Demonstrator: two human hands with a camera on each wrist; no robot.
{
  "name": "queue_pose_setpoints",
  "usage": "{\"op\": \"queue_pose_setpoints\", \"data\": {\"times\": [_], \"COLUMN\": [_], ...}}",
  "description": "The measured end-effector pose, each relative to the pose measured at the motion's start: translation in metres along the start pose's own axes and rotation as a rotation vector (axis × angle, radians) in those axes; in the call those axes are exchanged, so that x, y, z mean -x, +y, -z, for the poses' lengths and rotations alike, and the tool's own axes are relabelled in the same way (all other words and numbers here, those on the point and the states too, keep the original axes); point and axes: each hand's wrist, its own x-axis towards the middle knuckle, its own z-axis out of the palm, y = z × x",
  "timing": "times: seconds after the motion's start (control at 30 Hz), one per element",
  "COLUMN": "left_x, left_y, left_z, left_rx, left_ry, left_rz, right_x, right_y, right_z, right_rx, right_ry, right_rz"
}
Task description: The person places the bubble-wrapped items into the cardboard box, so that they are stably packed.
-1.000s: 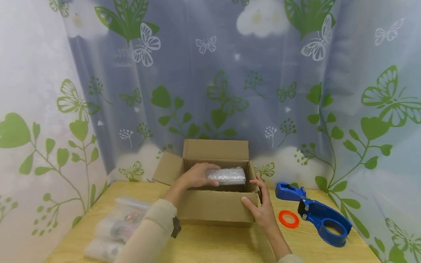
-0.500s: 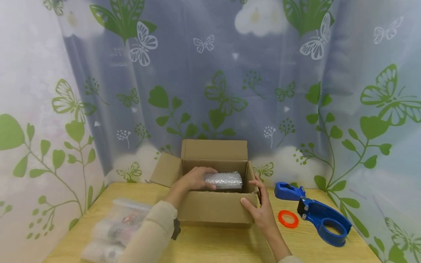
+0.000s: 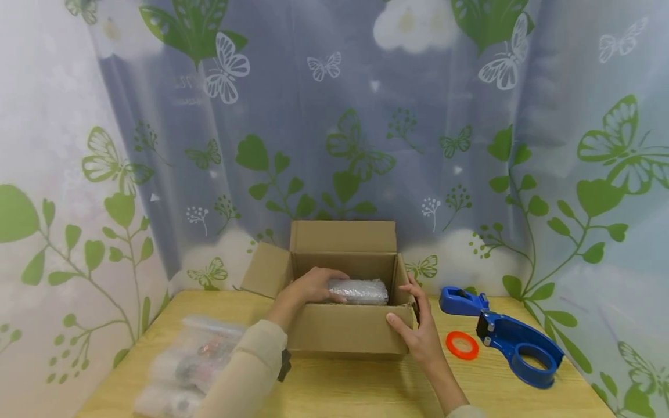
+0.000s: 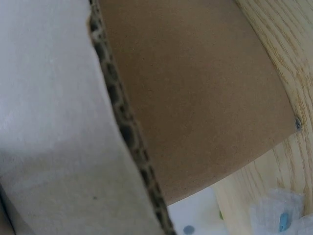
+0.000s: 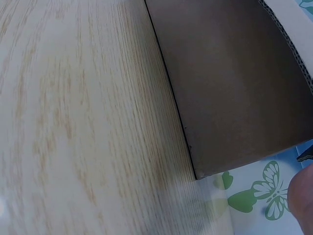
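Note:
An open cardboard box stands in the middle of the table in the head view. Inside it lies a silvery bubble-wrapped bundle, its lower side hidden by the front wall. My left hand reaches over the front and grips the bundle's left end between thumb and fingers. At the box's front right corner, my right hand holds on, thumb on the front and fingers over the right side. The left wrist view has box cardboard up close. Part of a finger shows in the right wrist view.
To the right are a small blue tape dispenser, an orange-red tape roll and a larger blue hand-held tape dispenser. Clear plastic packages lie at the left, partly behind the left sleeve. A patterned curtain hangs behind the box.
The bundle has gone lower into the box, with my left hand moving down along with it. My right hand keeps its place on the box corner.

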Motion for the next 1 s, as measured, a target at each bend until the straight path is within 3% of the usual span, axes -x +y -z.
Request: {"op": "queue_pose_setpoints", "data": {"times": [0.4,0.53,0.87,1.0], "left_x": [-0.0009,0.0000,-0.0001,-0.0008], "left_y": [0.0027,0.0021,0.0016,0.0019], "left_z": [0.0000,0.0003,0.0003,0.0006], "left_rx": [-0.030,-0.035,0.060,0.054], "left_ry": [0.081,0.098,0.093,0.121], "left_rz": [-0.097,-0.103,-0.067,-0.089], "right_x": [0.0008,0.0003,0.0010,0.0009], "right_y": [0.0009,0.0016,0.0025,0.0021], "right_z": [0.0016,0.0016,0.0007,0.0001], "right_rx": [-0.005,0.002,-0.001,0.001], "right_ry": [-0.004,-0.008,-0.003,0.007], "right_rz": [0.004,0.011,0.013,0.021]}}
